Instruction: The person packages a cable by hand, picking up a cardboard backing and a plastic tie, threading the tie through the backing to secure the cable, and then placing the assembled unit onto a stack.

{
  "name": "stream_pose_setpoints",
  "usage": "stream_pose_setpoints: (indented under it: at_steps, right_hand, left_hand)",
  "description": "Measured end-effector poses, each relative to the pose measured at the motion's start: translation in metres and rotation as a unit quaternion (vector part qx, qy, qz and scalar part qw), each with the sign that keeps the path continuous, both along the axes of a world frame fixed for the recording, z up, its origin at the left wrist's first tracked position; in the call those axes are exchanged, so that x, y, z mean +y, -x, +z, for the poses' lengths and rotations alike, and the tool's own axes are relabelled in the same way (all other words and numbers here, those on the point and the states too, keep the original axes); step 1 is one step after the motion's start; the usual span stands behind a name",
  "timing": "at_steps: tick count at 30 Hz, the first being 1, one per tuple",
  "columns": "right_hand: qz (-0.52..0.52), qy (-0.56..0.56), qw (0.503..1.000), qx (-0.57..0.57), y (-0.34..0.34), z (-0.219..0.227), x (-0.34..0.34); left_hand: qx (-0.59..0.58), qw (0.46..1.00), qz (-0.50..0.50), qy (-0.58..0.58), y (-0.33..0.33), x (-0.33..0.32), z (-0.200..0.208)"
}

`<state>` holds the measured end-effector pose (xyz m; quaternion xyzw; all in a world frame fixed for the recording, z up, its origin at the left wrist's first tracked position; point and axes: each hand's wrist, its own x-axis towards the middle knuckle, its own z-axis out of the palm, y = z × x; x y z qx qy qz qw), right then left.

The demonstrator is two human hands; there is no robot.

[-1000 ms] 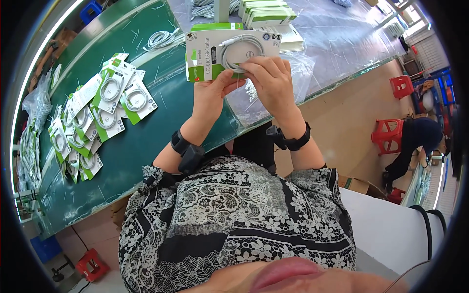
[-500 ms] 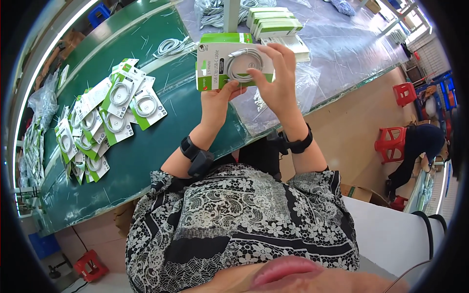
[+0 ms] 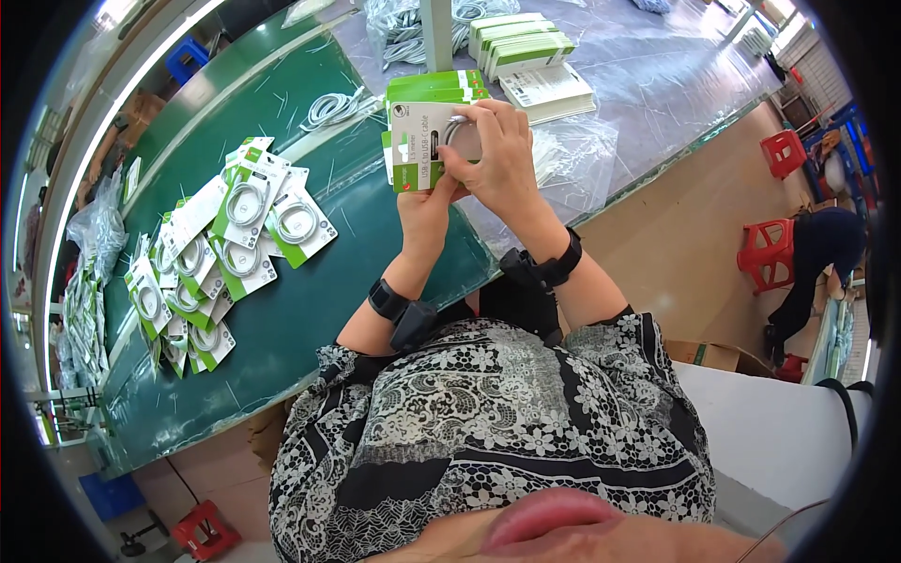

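Note:
A white-and-green backing card [image 3: 409, 148] is held up over the table edge, its printed face towards me. My left hand [image 3: 428, 218] grips its lower edge, the thumb in front and the other fingers hidden behind. A coiled white cable [image 3: 450, 129] lies against the card's right part. My right hand [image 3: 504, 155] pinches that coil, thumb on its near side and fingers curled over the top, covering most of it. Just behind the card is a stack of green-topped cards [image 3: 434, 83].
Several carded cables [image 3: 242, 263] lie heaped on the green table [image 3: 310, 310] at left. A loose coiled cable [image 3: 330, 110], stacked cards [image 3: 521, 42] and a clear bag of white ties [image 3: 572, 159] lie farther off. A metal post [image 3: 436, 38] rises behind; a person bends beside a red stool [image 3: 765, 255] at right.
My right hand has shifted left and closed over the coil, covering more of it. The card stays in my left hand. The whole view has shifted slightly.

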<state>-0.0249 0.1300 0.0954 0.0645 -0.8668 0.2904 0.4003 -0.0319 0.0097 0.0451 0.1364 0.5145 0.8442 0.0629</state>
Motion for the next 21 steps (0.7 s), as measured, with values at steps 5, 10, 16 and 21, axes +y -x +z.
stream_pose_setpoints:
  at_steps: [5,10,16,21]
  right_hand:
    - [-0.003,-0.016,1.0,-0.004,0.002,-0.011,0.004]
    - [0.083,0.095,0.992,-0.014,0.004,-0.013,0.03]
    - [0.11,-0.089,0.989,0.052,-0.039,-0.01,0.023]
    - [0.07,-0.172,0.976,0.117,-0.043,-0.003,0.022]
  left_hand:
    - [-0.023,1.0,-0.007,0.016,-0.003,0.0,-0.001]
    - [-0.126,0.987,-0.071,-0.064,0.003,-0.008,-0.001]
    - [-0.151,0.97,-0.119,-0.151,0.006,-0.016,0.007]
    - [-0.138,0.966,-0.137,-0.172,-0.006,-0.01,0.015]
